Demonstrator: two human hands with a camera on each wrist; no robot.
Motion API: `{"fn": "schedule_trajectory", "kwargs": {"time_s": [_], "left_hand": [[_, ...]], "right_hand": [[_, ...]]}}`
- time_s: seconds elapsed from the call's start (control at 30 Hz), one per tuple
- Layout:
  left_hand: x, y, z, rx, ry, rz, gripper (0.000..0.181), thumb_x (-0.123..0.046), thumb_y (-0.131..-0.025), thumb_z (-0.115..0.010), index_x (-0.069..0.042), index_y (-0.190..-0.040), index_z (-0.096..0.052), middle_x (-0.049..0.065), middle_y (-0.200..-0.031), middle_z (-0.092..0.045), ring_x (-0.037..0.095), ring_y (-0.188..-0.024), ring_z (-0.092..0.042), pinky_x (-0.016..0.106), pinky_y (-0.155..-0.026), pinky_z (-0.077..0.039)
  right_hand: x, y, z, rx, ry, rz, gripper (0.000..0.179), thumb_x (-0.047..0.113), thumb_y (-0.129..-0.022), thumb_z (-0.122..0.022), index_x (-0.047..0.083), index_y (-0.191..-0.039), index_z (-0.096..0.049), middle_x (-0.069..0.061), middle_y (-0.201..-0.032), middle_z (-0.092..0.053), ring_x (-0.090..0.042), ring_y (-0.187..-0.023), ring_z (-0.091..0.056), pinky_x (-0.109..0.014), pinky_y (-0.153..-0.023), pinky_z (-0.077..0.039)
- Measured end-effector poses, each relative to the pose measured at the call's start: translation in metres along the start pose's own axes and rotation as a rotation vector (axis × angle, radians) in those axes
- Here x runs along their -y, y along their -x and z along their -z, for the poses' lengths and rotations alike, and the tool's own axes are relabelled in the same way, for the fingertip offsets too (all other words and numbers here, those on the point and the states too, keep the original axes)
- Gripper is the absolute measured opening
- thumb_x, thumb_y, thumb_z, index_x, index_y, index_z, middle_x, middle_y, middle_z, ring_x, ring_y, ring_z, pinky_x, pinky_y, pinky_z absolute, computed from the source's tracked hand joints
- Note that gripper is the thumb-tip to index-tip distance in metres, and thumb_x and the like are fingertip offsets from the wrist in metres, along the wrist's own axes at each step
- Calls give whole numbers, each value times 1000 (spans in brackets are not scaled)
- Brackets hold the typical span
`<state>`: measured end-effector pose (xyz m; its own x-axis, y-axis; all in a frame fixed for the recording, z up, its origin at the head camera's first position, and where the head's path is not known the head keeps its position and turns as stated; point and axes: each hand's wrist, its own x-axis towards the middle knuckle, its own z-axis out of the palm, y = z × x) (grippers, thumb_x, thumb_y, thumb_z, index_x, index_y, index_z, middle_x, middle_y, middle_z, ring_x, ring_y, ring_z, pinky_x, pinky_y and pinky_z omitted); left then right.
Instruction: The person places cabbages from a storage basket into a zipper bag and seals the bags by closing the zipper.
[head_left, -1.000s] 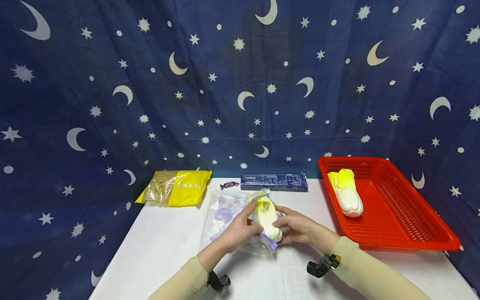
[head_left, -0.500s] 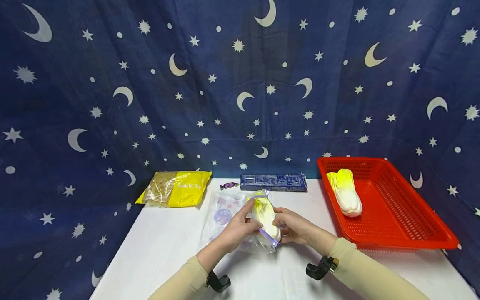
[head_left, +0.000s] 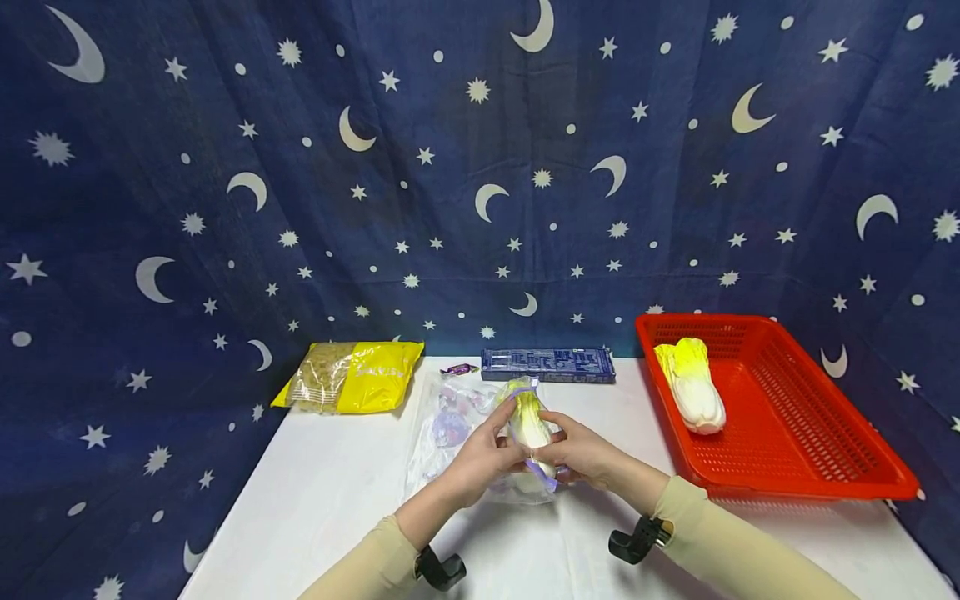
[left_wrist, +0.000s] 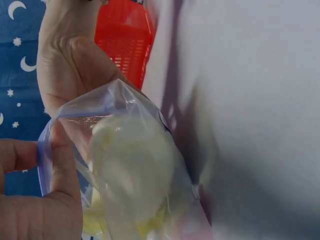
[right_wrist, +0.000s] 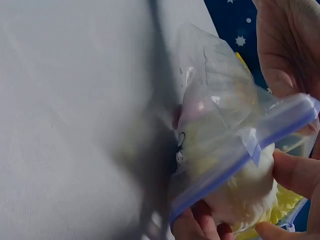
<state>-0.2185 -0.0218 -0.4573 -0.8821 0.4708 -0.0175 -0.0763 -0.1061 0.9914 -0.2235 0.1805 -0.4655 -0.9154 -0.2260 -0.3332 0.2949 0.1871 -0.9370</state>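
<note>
A clear zip bag (head_left: 431,458) with a purple zip strip and a printed pattern lies over the table's middle. Inside its mouth is a napa cabbage (head_left: 528,427), white at the base and yellow-green at the leaves. My left hand (head_left: 477,461) pinches the bag's rim; in the left wrist view its thumb and finger straddle the purple strip (left_wrist: 45,167). From the other side my right hand (head_left: 592,457) grips the cabbage, thumb on its white part. The right wrist view has the cabbage base (right_wrist: 245,197) partly behind the strip, with fingers beneath it.
On the right, a red plastic basket (head_left: 757,417) contains another napa cabbage (head_left: 692,387). Along the back are a blue box (head_left: 549,365), a purple-wrapped candy (head_left: 459,369) and a yellow food packet (head_left: 382,375). A star-patterned cloth (head_left: 450,167) hangs behind the white table (head_left: 322,500).
The cabbage has gone deeper into the bag, toward the left, and less of it shows. My right hand has moved slightly left with it; my left hand keeps its place at the rim.
</note>
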Motion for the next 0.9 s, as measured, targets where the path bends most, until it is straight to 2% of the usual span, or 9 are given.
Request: {"fn": "schedule_trajectory", "kwargs": {"time_s": [0.07,0.13,0.27,0.37,0.5,0.57,0.7,0.8,0.9], "left_hand": [[1,0,1,-8,7,-9,89,4,-89,-63,-7,-164,-17,29,-149,-40,16,-89,-64,34,-83,-62],[3,-1,3,-24,11,-19,89,5,-89,-63,-6,-164,-17,23,-163,-24,15,-89,-63,33,-82,-62],[5,-2,8,-43,23,-24,89,5,-89,-62,-6,-164,-17,16,-169,-13,15,-90,-62,31,-83,-61],[4,-2,11,-52,32,-27,89,6,-88,-62,-6,-164,-16,17,-169,-14,14,-88,-61,31,-82,-61],[3,-1,14,-62,51,-32,90,7,-87,-62,-5,-164,-17,18,-168,-16,13,-83,-61,30,-79,-62],[3,-1,15,-63,55,-33,90,8,-87,-62,-5,-164,-17,18,-168,-17,13,-82,-61,29,-79,-62],[3,0,16,-66,48,-32,90,8,-86,-62,-5,-164,-18,17,-168,-16,13,-82,-60,30,-78,-62],[1,-1,17,-73,20,-40,90,7,-85,-62,-5,-163,-20,16,-169,-16,14,-82,-60,30,-77,-62],[-2,-2,18,-82,-35,-53,88,7,-84,-61,-4,-163,-22,14,-169,-15,15,-82,-60,31,-75,-62]], "right_hand": [[-1,0,-2,-20,27,5,85,11,-87,-79,8,-158,-33,-20,-116,-52,-22,-79,-58,-33,-60,-55],[-2,-1,-2,-40,45,15,85,14,-87,-81,8,-158,-35,-20,-115,-52,-22,-81,-59,-34,-61,-56],[-6,-1,0,-93,90,58,79,23,-89,-81,5,-154,-41,-19,-113,-55,-24,-86,-62,-39,-69,-61],[-6,1,4,-197,137,128,60,24,-92,-76,1,-143,-53,-19,-113,-59,-26,-92,-62,-41,-75,-60],[-10,3,10,-340,183,169,35,12,-92,-68,-4,-123,-60,-21,-119,-60,-29,-98,-61,-40,-77,-57],[-16,4,11,-350,158,139,29,7,-90,-65,-4,-116,-59,-21,-118,-59,-28,-95,-62,-38,-76,-57],[-30,3,9,-277,55,91,19,-2,-87,-65,-5,-104,-57,-17,-97,-62,-23,-76,-63,-36,-65,-60],[-35,2,6,-249,40,117,16,-8,-83,-66,-5,-98,-62,-12,-85,-63,-19,-64,-59,-31,-56,-57],[-34,2,6,-280,61,156,18,-11,-78,-63,-4,-94,-66,-11,-85,-65,-17,-61,-56,-29,-53,-54]]}}
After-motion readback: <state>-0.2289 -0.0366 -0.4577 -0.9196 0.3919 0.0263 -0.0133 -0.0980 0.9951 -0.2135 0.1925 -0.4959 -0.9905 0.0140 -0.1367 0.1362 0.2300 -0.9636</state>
